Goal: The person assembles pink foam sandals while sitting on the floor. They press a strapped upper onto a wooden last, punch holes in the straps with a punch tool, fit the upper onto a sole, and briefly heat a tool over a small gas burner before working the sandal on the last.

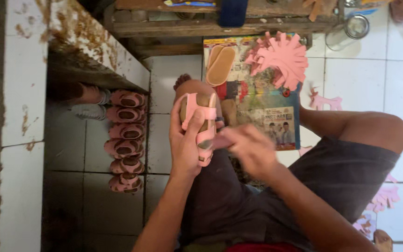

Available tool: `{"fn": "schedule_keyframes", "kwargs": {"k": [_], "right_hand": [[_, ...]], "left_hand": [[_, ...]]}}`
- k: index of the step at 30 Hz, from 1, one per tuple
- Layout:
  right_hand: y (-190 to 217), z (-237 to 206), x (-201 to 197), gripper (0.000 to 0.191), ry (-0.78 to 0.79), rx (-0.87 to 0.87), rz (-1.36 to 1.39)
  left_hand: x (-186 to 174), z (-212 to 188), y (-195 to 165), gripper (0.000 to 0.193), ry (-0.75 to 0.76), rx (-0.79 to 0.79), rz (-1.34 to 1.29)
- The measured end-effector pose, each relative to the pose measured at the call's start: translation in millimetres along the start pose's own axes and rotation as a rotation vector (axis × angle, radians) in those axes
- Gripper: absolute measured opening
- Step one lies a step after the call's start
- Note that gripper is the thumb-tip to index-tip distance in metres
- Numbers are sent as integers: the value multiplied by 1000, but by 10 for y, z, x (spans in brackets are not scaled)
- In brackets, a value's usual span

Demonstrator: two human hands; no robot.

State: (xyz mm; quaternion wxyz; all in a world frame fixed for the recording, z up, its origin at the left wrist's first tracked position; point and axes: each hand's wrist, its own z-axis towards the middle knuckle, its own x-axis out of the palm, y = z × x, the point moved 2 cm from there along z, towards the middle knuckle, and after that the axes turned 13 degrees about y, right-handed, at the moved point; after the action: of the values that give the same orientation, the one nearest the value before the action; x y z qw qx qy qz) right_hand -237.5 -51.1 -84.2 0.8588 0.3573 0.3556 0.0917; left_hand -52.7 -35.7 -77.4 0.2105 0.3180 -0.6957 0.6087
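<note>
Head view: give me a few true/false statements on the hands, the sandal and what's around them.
1. The left hand holds a pink sandal. True.
2. The right hand rests on the floor. False: it is at the sandal's strap, blurred.
3. A row of pink sandals lies left of the hands. True.
4. The pile of pink cut straps lies on bare tile. False: it lies on a printed paper sheet.
</note>
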Motion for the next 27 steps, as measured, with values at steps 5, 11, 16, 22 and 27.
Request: {"fn": "schedule_keyframes", "kwargs": {"k": [5,11,16,22,27], "right_hand": [[-182,-43,-8,37,123,292,13],[-75,-51,-20,36,55,213,4],[-119,12,-61,35,94,251,-30],[-81,7,-103,37,-20,336,-39],[-167,83,-75,37,14,283,-56]], "left_hand": [[-13,-1,0,62,3,-33,7],[-30,-12,-23,62,52,-17,91],[-22,-9,-35,61,36,-55,113],[27,-20,-25,61,26,-76,49],[31,-9,-39,58,-21,-70,40]]}}
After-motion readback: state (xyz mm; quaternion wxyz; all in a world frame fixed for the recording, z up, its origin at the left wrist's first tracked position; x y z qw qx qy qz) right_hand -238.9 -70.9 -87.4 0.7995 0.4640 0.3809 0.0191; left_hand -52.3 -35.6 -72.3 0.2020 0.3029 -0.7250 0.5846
